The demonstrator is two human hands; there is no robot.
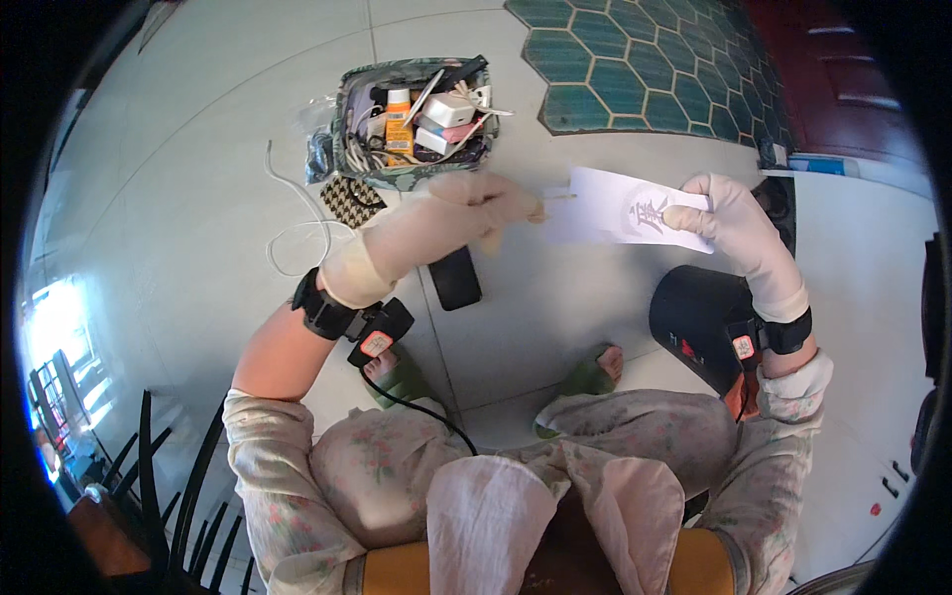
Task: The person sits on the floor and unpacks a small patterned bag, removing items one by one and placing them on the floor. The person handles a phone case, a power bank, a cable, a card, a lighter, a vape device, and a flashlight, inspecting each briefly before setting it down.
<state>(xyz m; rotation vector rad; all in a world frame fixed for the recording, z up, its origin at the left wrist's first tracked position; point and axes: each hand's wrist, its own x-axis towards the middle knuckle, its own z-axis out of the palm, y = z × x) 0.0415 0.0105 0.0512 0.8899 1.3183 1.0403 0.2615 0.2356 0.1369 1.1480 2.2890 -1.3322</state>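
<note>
A white paper packet (606, 208) with a grey printed character and ring is pinched between the thumb and fingers of my right hand (732, 219). Its left end is blurred. My left hand (476, 212), gloved in pale rubber like the right, is motion-blurred just left of the packet. From its pinched fingertips a thin pale stick (561, 197) points toward the packet's edge; blur hides what exactly it is. Behind my left hand stands a patterned fabric basket (409, 176), holding an orange bottle (399, 126), white chargers (448, 109) and cables.
A black phone (456, 279) lies on the tiled floor below my left hand. White cable (316, 216) curls at left, near a checked pouch (349, 201). A black bin-like container (699, 320) stands under my right forearm. A green hexagon-patterned mat (625, 67) lies beyond.
</note>
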